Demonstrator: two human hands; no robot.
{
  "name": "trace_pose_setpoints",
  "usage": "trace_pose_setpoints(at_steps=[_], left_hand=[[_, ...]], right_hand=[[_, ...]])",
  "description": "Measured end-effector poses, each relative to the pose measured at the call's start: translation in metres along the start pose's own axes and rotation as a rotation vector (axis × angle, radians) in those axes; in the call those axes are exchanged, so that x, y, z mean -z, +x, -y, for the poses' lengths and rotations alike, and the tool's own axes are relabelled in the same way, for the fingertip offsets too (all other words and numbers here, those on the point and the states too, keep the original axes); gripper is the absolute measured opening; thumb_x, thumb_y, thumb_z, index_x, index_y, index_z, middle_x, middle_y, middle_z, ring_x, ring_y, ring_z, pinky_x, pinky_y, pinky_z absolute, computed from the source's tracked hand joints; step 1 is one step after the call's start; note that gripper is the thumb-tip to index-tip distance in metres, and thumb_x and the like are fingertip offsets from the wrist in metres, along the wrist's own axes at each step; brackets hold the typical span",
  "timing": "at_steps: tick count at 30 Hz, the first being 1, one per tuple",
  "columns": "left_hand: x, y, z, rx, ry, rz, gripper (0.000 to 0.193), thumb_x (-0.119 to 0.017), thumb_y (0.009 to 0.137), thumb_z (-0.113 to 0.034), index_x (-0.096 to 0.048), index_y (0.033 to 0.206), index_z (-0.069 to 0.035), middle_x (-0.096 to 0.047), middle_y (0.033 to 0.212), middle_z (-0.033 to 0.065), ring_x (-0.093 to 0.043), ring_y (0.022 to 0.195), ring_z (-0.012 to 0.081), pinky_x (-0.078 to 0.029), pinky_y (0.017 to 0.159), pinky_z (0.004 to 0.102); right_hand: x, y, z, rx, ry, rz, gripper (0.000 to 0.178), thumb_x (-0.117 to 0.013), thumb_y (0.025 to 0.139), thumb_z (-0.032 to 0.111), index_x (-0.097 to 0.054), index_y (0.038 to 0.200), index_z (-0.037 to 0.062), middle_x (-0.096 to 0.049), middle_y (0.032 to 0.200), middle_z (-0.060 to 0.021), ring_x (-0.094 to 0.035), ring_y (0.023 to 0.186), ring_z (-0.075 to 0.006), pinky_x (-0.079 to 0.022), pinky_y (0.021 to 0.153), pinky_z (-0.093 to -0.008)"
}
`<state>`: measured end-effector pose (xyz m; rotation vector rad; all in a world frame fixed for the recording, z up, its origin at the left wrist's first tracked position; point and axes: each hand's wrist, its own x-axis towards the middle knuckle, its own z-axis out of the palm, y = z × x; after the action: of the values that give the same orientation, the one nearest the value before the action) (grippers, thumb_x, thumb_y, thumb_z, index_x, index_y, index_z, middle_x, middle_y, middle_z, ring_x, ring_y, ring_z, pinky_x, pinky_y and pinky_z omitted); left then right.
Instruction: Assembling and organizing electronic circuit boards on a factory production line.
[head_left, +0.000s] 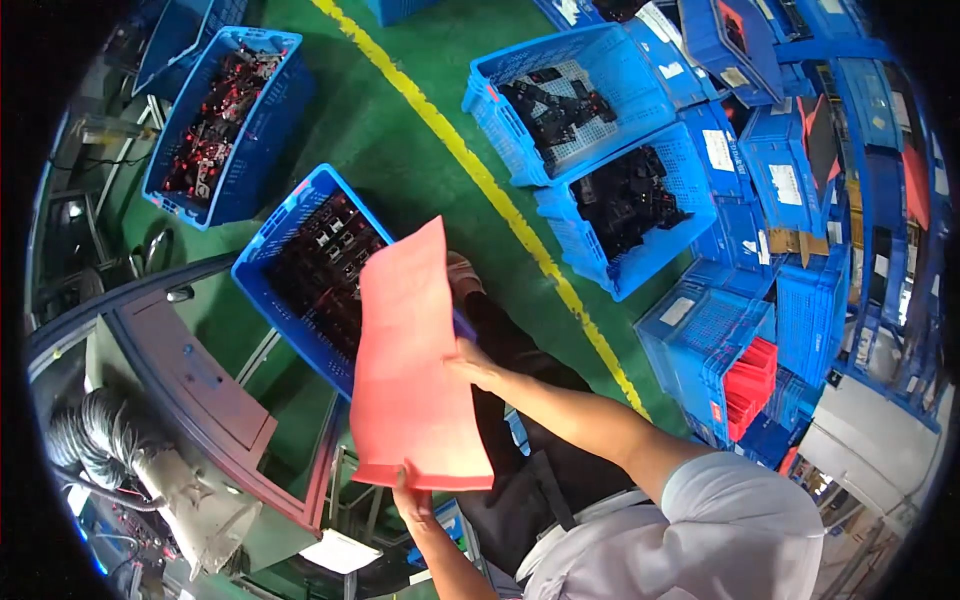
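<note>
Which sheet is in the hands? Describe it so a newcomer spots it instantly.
Find the yellow line on the green floor. To its left sits a blue crate of dark parts, partly hidden by the sheet in the left hand and right hand. Unlike crate and parts, it is broad, thin and salmon-pink.

The person before me wears a pale grey shirt, its loose right sleeve short, and black trousers (a dark strap lies near the waist). Left hand and right hand are bare.
</note>
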<state>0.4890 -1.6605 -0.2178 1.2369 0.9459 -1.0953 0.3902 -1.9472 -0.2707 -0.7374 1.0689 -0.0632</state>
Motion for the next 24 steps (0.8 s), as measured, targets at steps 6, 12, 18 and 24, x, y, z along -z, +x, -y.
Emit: trace_pose_setpoints(at_steps=[6,12,18,24], left_hand=[[-0.010,0.004,0.011,-0.094,0.335,-0.053,0.021,-0.058,0.088,-0.001,-0.055,0.108,0.004,-0.061,0.093,0.0091,-0.063,0.081,0.0208,-0.057,0.074,0.0367],[-0.045,-0.003,0.008,-0.164,0.490,0.064,0.029,-0.063,0.083,0.001,-0.053,0.110,0.004,-0.063,0.097,0.0119,-0.064,0.083,0.0214,-0.058,0.074,0.0364],[-0.113,-0.021,-0.004,-0.117,0.594,0.340,0.031,-0.062,0.084,-0.003,-0.054,0.114,0.001,-0.063,0.100,0.0091,-0.063,0.090,0.0214,-0.056,0.079,0.0366],[-0.171,-0.059,0.012,-0.032,0.694,0.310,0.027,-0.053,0.090,-0.003,-0.054,0.117,0.000,-0.061,0.109,0.0096,-0.060,0.101,0.0219,-0.050,0.092,0.0374]], right_hand=[[0.003,-0.015,0.012,-0.109,-0.570,-0.211,0.035,-0.062,0.084,0.035,-0.055,0.099,0.0035,-0.061,0.084,-0.0144,-0.060,0.074,-0.0259,-0.046,0.063,-0.0434],[0.019,-0.078,0.034,0.425,-0.560,-0.339,0.047,-0.064,0.085,0.020,-0.047,0.127,0.0068,-0.062,0.100,-0.0115,-0.061,0.096,-0.0248,-0.050,0.078,-0.0367],[0.079,-0.179,0.023,0.137,0.215,-0.233,0.081,-0.068,0.080,0.006,-0.020,0.146,0.0077,-0.055,0.120,-0.0100,-0.057,0.092,-0.0144,-0.051,0.075,-0.0290],[0.090,-0.220,0.029,-0.089,0.227,-0.137,0.063,-0.072,0.072,0.003,-0.044,0.128,0.0096,-0.058,0.111,-0.0095,-0.057,0.102,-0.0189,-0.053,0.074,-0.0367]])
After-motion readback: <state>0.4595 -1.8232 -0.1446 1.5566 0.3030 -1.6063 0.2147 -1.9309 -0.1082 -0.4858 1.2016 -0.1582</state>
